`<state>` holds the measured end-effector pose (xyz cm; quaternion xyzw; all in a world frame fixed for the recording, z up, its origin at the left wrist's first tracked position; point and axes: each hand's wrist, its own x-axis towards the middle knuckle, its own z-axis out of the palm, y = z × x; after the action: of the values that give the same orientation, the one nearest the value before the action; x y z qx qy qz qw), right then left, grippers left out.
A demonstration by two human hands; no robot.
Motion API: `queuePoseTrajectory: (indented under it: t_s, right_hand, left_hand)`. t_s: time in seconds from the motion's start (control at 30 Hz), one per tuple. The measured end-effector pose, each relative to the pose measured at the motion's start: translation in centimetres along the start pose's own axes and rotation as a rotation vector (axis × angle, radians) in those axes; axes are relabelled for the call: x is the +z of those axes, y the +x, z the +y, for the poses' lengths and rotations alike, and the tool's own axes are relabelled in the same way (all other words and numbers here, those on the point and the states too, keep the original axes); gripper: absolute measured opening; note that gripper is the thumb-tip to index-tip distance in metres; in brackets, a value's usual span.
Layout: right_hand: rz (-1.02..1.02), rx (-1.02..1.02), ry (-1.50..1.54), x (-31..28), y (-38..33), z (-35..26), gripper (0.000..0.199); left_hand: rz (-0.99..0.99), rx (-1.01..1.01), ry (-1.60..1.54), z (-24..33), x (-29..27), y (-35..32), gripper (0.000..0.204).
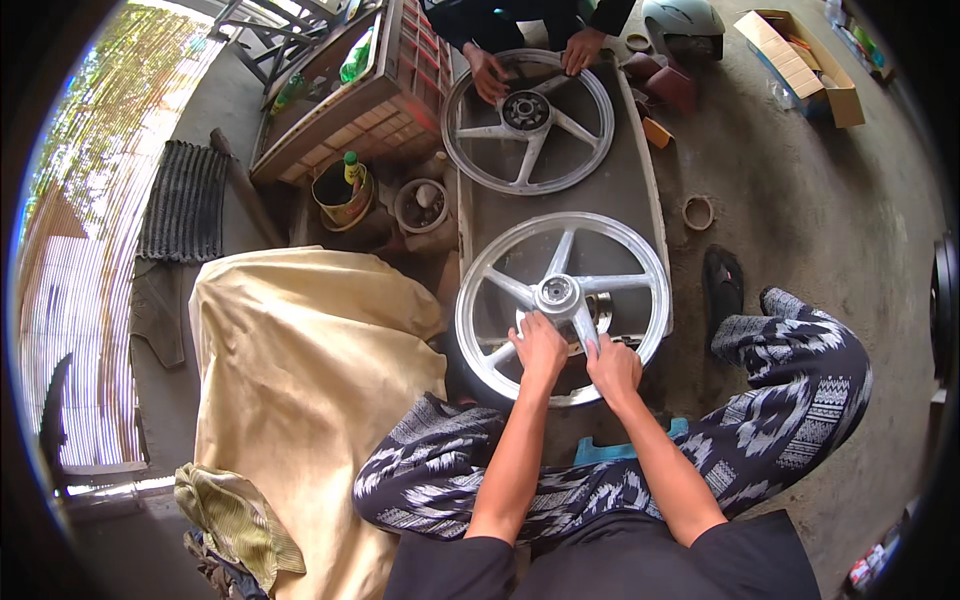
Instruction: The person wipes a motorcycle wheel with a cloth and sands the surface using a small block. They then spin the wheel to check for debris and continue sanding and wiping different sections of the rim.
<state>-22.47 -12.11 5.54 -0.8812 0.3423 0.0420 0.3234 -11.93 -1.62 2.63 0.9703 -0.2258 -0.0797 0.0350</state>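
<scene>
A silver-grey five-spoke alloy wheel [557,292] lies before me, its near edge close to my crossed legs. My left hand [540,347] is closed at the near side of its hub. Whatever those fingers hold, if anything, is hidden. My right hand [614,369] is wrapped around the spoke that points towards me, thumb lying along it. Through the gaps between the spokes a shiny metal ring [601,312] shows beneath the wheel. Farther off, a co-worker's two hands [487,75] rest on a second, duller grey alloy wheel [527,145].
Both wheels lie over a shallow rectangular tray [652,190]. Left are a tan cloth cover [290,330], a bucket [343,207] with a green-capped bottle, a round pot [421,206] and a wooden crate [400,90]. Right are a small bowl [698,212] and an open cardboard box [848,103].
</scene>
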Motion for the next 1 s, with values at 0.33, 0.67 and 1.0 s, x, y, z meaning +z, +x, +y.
queuePoseTrajectory:
  t_s: [0.33, 0.67, 1.0]
  right_hand:
    - [-0.028, 0.013, -0.009, -0.8, -0.1, -0.5, 0.038]
    - [-0.027, 0.017, -0.017, -0.4, -0.3, -0.5, 0.039]
    - [-0.027, 0.039, -0.021, -0.2, -0.9, -0.5, 0.039]
  left_hand:
    - [0.019, -0.079, -0.095, 0.5, 0.1, -0.1, 0.036]
    - [-0.112, -0.179, -0.147, 1.3, -1.2, 0.4, 0.053]
    - [-0.18, -0.359, -0.351, 3.8, -2.6, 0.3, 0.057]
